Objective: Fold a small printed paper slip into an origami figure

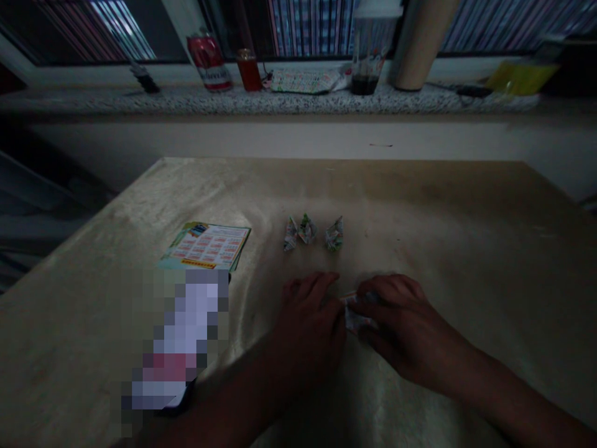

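Observation:
A small piece of printed paper (358,318), folded, lies on the table between my two hands. My right hand (408,326) is bent over its right part, fingers and thumb closed on it. At its left edge, my left hand (310,317) presses down with curled fingers, one fingertip stretched forward; its hold on the paper is partly hidden. Beyond the hands stand folded paper pieces with pointed tips: one on the left (290,235), one close beside it (306,229), and another on the right (334,235), set a little apart.
Left of my hands, a printed leaflet stack (209,244) lies on the table (466,218), with a blurred-out phone (186,330) nearer me. Along the windowsill (172,102) stand a red can (209,62), an amber jar (249,70), a clear cup (368,56) and a tall tube (424,43).

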`<state>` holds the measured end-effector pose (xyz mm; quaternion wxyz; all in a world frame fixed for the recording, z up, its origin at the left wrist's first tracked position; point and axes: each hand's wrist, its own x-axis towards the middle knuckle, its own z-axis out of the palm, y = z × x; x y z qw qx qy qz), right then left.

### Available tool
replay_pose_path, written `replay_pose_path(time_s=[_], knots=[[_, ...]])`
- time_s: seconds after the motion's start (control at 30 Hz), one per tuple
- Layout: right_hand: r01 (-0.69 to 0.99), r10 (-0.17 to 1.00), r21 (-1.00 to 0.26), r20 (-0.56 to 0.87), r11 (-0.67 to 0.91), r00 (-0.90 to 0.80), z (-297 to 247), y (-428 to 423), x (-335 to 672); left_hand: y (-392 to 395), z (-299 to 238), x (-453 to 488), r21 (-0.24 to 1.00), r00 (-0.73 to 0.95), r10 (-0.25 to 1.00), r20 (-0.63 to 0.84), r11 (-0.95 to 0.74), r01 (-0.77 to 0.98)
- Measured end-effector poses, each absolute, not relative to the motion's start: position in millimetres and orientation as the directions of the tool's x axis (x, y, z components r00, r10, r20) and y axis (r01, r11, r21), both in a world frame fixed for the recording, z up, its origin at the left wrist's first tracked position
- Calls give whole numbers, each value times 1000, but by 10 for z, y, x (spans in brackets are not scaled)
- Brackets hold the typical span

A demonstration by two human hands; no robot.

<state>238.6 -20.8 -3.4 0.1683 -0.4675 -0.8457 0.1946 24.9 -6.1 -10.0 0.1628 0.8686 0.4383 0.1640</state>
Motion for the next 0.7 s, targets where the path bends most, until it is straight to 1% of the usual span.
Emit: replay_pose_path(time_s=[0.13, 0.3, 0.5, 0.6, 0.7], knots=[[726, 855, -489, 85, 483, -512, -12, -212, 2393, -61, -121, 269, 416, 546, 823, 154, -556, 720], [697, 828, -497, 87, 518, -554, -26, -229, 2424, -51, -145, 301, 400, 533, 836, 131, -537, 743], [701, 834, -503, 79, 507, -546, -30, -219, 2414, -64, -161, 341, 391, 513, 845, 153, -529, 753], [696, 836, -506, 96, 509, -541, -49, -207, 2414, -63, -163, 337, 410, 506, 850, 149, -519, 750], [700, 844, -506, 115, 504, -524, -84, -206, 2429, -36, -154, 312, 466, 498, 859, 118, -491, 736]])
